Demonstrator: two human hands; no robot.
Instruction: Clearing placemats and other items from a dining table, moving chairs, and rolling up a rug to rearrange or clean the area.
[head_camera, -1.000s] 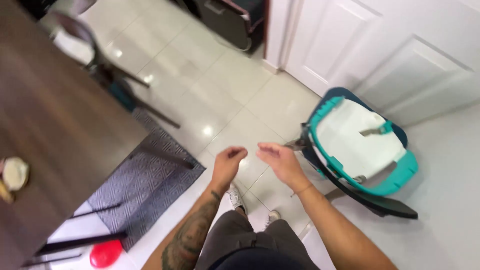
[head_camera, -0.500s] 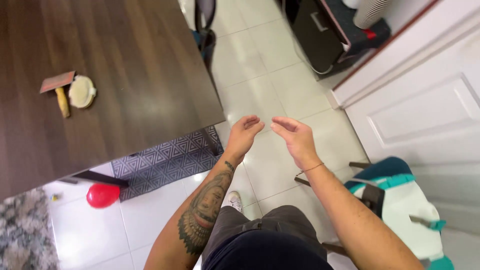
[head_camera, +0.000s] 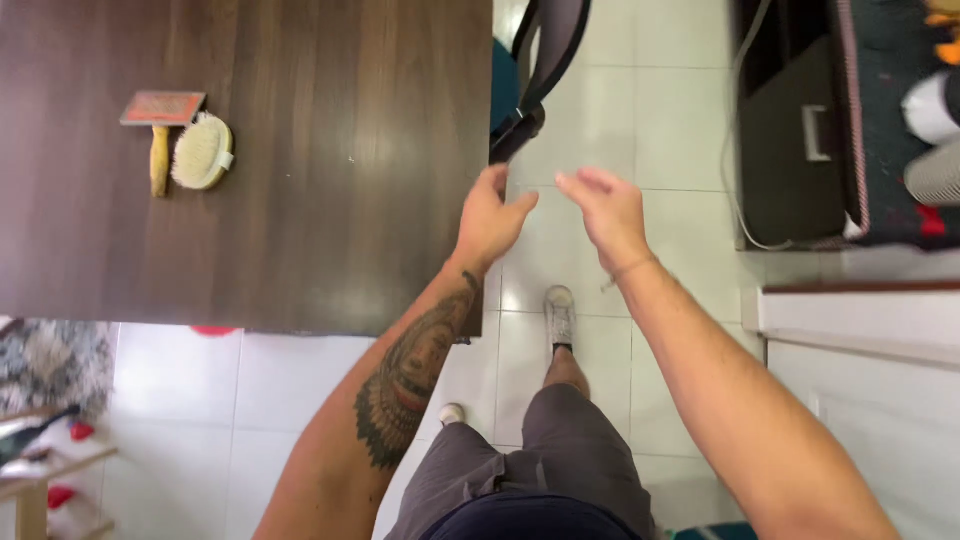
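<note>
Both hands empty, fingers loosely curled. Left hand (head_camera: 490, 218) sits nearer the table (head_camera: 300, 200) corner; right hand (head_camera: 605, 212) hangs just beside it. The brushes (head_camera: 185, 145) lie well off to the left.

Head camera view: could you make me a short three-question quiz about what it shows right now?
1. True or false: the left hand and right hand each hold a brush.
2. Which two things lie on the dark wooden table? A) a slicker brush and a round bristle brush B) a cup and a plate C) two balloons
3. Fill in: the chair stands beside the table's ____ corner, just beyond the hands.

Key
1. False; both are empty, fingers loosely curled.
2. A: slicker brush, round bristle brush.
3. Far right.
</note>
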